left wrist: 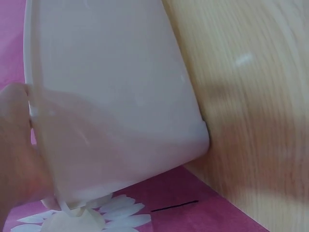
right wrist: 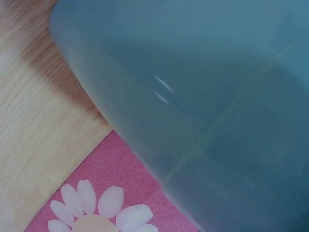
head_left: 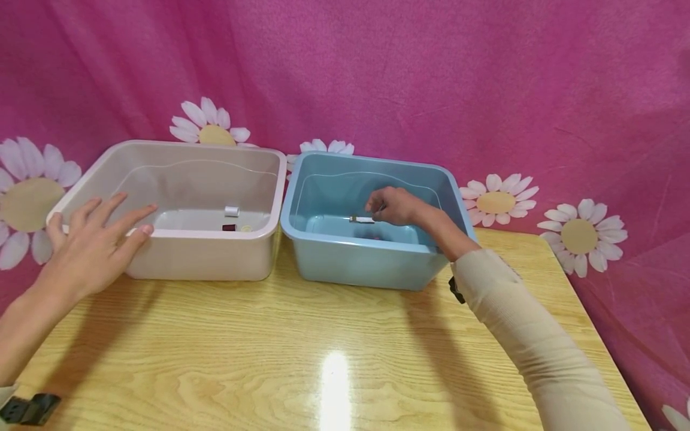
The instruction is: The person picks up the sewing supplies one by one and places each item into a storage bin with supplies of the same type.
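Note:
My left hand [head_left: 99, 239] rests at the front left rim of a pale beige-pink plastic bin [head_left: 199, 257], fingers spread. The left wrist view shows that hand [left wrist: 19, 145] against the rim. Inside lie a small white cylinder [head_left: 232, 211], a small dark red piece [head_left: 229, 227] and a yellowish ring-like piece [head_left: 246, 228]. My right hand [head_left: 398, 206] reaches into a blue plastic bin [head_left: 356, 263], its fingers bent downward. Close below its fingertips lies a small white stick-like piece with a brownish end [head_left: 361, 219]. I cannot tell whether those fingers hold anything.
Both bins stand side by side at the back of a wood-grain table [head_left: 242, 347], a narrow gap between them. Behind hangs a pink cloth [head_left: 377, 78] with white daisies. The table's right edge slants beside the right arm.

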Demonstrator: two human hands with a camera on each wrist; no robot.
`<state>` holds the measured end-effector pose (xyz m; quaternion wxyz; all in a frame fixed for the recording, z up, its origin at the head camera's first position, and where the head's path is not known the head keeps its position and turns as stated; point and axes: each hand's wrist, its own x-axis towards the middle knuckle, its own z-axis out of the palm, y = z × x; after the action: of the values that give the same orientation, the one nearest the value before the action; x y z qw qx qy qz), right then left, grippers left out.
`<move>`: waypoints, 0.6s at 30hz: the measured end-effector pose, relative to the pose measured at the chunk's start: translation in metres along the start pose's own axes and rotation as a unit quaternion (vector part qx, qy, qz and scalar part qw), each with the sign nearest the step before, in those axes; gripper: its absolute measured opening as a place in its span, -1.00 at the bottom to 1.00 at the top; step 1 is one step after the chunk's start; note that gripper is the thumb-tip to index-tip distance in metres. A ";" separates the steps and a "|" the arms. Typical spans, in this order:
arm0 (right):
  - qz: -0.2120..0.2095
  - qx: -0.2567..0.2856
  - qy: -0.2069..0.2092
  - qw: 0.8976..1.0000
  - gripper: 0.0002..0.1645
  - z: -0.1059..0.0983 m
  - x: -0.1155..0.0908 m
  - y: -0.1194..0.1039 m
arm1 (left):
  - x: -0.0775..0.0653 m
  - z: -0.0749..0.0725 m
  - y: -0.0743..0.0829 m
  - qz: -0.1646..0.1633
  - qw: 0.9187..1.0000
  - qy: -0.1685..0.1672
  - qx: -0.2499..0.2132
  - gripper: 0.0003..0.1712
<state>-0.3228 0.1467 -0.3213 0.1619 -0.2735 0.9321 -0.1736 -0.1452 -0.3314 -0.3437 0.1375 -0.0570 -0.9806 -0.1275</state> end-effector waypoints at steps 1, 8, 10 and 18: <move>-0.003 -0.003 0.002 1.000 -0.72 -0.001 0.000 -0.001 | 0.000 -0.001 0.001 -0.002 1.000 0.002 0.003 -0.40; -0.017 -0.029 0.022 0.999 -0.63 -0.005 -0.003 0.000 | 0.005 -0.014 0.010 0.003 0.999 0.032 0.016 -0.37; -0.024 -0.027 0.032 0.999 -0.60 -0.006 -0.006 0.001 | 0.009 -0.019 0.016 0.010 0.999 0.043 0.011 -0.36; -0.058 -0.046 0.082 0.994 -0.48 -0.012 -0.023 0.004 | 0.031 -0.026 0.050 0.048 0.998 0.024 -0.024 -0.30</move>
<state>-0.3107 0.1655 -0.3079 0.0618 -0.3188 0.9319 -0.1617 -0.1607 -0.2876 -0.2993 0.1661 -0.1042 -0.9698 -0.1451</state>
